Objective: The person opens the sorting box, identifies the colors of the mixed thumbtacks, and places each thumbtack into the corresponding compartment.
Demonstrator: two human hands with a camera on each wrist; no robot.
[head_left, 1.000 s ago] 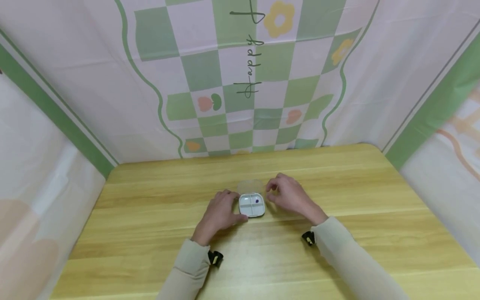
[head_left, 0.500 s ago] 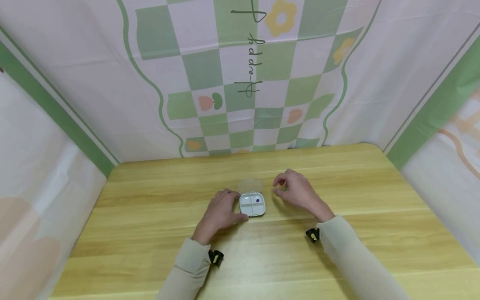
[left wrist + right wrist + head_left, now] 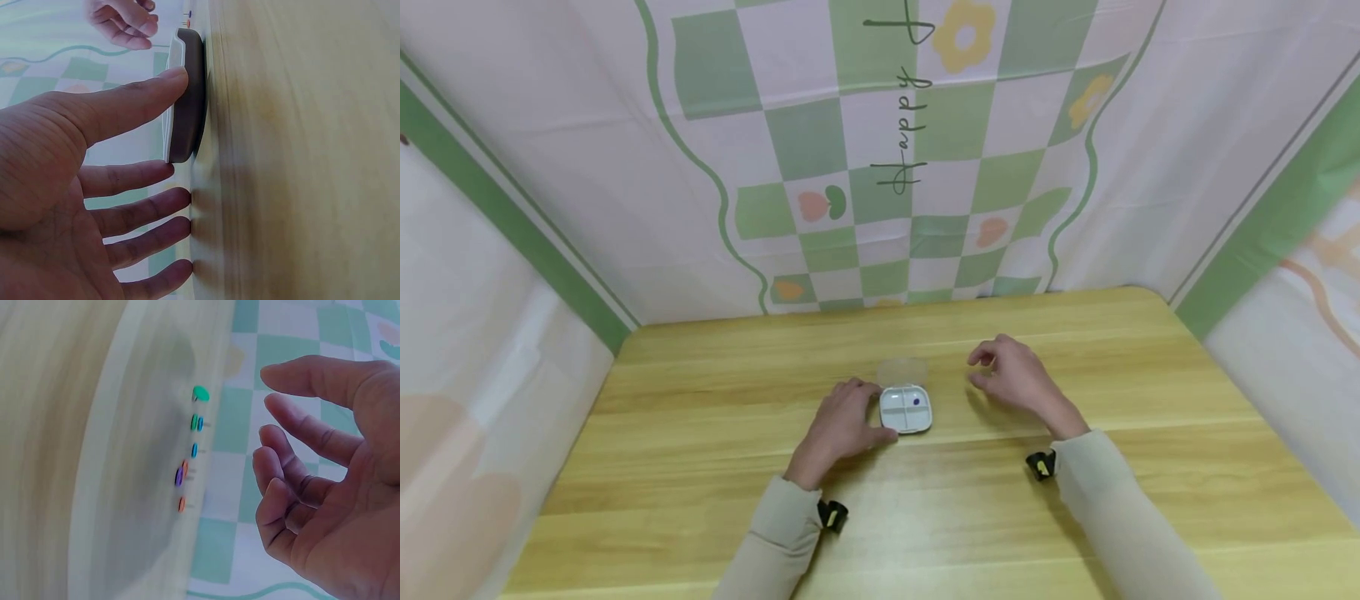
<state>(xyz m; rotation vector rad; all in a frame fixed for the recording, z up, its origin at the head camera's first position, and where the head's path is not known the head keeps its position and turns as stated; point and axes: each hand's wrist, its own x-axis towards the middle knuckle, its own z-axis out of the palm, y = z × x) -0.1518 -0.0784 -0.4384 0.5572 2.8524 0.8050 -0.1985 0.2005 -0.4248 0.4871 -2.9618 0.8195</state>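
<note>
A small white pill box (image 3: 893, 419) with four-way dividers lies with its clear lid (image 3: 902, 372) folded back on the table. One dark purple-blue dot, apparently a tack (image 3: 917, 402), sits in its far right compartment. My left hand (image 3: 841, 421) holds the box at its left side, thumb on the near edge and index finger at the far corner; its dark outer side (image 3: 190, 100) shows in the left wrist view. My right hand (image 3: 1015, 375) hovers right of the box, fingers loosely curled, nothing visible between them. Below it, the right wrist view shows several thumbtacks, among them a green one (image 3: 200, 393) and a purple one (image 3: 179, 476).
The wooden table (image 3: 700, 500) extends around the box on all sides. A checked cloth (image 3: 880, 167) hangs behind its far edge. Orange (image 3: 182, 504) and blue tacks (image 3: 194, 450) lie in a loose row in the right wrist view.
My right hand has moved right, away from the pill box, and slightly toward the far edge. My left hand and the box stay in place.
</note>
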